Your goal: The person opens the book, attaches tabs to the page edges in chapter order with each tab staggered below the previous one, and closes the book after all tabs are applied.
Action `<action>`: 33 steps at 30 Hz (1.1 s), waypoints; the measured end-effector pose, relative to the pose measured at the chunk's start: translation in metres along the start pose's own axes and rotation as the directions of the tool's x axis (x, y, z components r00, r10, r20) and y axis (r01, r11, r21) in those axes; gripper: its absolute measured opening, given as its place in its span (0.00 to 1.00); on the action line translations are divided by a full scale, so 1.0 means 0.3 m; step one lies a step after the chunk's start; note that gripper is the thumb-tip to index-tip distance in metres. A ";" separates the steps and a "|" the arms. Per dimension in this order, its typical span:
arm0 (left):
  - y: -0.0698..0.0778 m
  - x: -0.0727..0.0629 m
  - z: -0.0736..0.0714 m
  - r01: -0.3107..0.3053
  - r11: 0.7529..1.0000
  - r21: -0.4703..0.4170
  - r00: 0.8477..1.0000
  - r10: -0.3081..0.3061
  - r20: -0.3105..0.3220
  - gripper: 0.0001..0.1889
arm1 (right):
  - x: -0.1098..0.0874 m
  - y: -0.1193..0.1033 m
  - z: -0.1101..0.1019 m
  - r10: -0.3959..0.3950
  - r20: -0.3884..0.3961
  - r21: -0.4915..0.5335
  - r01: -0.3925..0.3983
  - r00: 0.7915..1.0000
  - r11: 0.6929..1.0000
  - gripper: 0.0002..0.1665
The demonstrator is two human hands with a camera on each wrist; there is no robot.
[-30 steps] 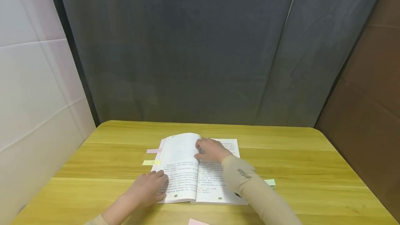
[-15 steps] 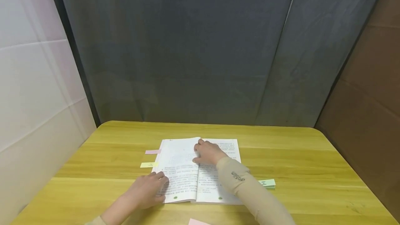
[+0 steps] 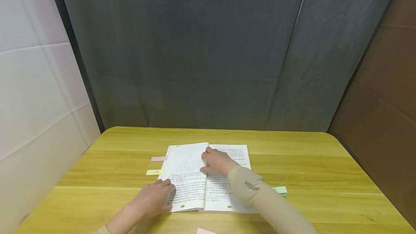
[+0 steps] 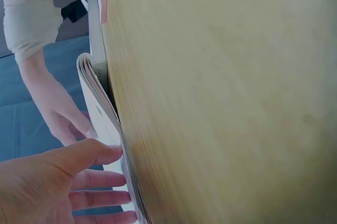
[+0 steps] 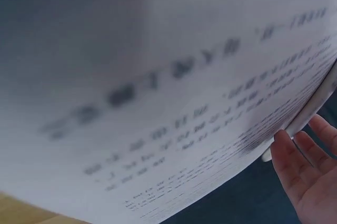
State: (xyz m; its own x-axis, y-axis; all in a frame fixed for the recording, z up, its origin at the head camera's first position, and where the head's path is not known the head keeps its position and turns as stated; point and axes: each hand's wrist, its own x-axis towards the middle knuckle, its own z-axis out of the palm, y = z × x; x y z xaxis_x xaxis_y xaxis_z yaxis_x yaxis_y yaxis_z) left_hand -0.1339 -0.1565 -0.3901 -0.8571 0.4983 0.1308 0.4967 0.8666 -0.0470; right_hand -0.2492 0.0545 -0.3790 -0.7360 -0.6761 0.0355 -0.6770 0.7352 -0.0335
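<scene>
An open book [image 3: 186,158] with printed white pages lies on the wooden table. My left hand [image 3: 154,198] rests on the lower outer edge of its left page. In the left wrist view that hand's fingers [image 4: 100,200] lie fairly straight against the page, with the thumb at the page edge. My right hand [image 3: 217,161] presses near the centre fold, its fingertips on the inner side of the left page. In the right wrist view the right hand [image 5: 310,174] has relaxed, extended fingers touching the paper by the fold. The right sleeve covers part of the right page.
A pink tab [image 3: 159,158] and a yellow tab [image 3: 155,172] stick out from the book's left side. Green sticky notes [image 3: 281,190] lie right of the book, partly behind the sleeve. A pink paper [image 3: 204,231] shows at the near edge of view. A dark curtain [image 3: 195,53] hangs behind the table.
The bulging left page has flattened. My right hand has slid slightly toward me along the fold. Both side tabs have shifted a little outward; the left hand has barely moved.
</scene>
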 end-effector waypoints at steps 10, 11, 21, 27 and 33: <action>0.002 0.002 -0.001 0.011 1.000 -0.022 1.000 -0.011 0.008 0.19 | -0.084 -0.025 0.015 -0.096 0.012 0.072 0.095 0.995 0.993 0.29; 0.002 0.003 0.000 0.012 1.000 -0.023 1.000 -0.012 0.009 0.18 | -0.087 -0.024 0.017 -0.096 0.008 0.069 0.095 0.995 0.993 0.29; -0.002 0.007 0.007 0.023 0.999 -0.022 1.000 -0.022 0.017 0.19 | -0.096 -0.029 0.024 -0.090 -0.016 0.063 0.091 0.996 0.994 0.27; -0.003 0.011 0.006 0.026 0.999 -0.024 1.000 -0.026 0.011 0.19 | -0.107 -0.041 0.020 -0.086 -0.010 0.001 0.086 0.996 0.996 0.32; -0.008 0.012 0.003 0.030 0.999 -0.027 1.000 -0.029 0.012 0.19 | -0.135 -0.059 0.024 -0.111 -0.024 -0.018 0.110 0.994 0.994 0.36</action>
State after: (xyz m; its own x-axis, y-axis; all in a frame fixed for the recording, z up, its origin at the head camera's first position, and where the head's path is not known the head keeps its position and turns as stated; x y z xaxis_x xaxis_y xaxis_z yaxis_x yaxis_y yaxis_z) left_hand -0.1384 -0.1568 -0.3905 -0.8728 0.4730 0.1206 0.4746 0.8800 -0.0167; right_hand -0.2075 0.0684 -0.3870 -0.6563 -0.7518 0.0629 -0.7537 0.6571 -0.0109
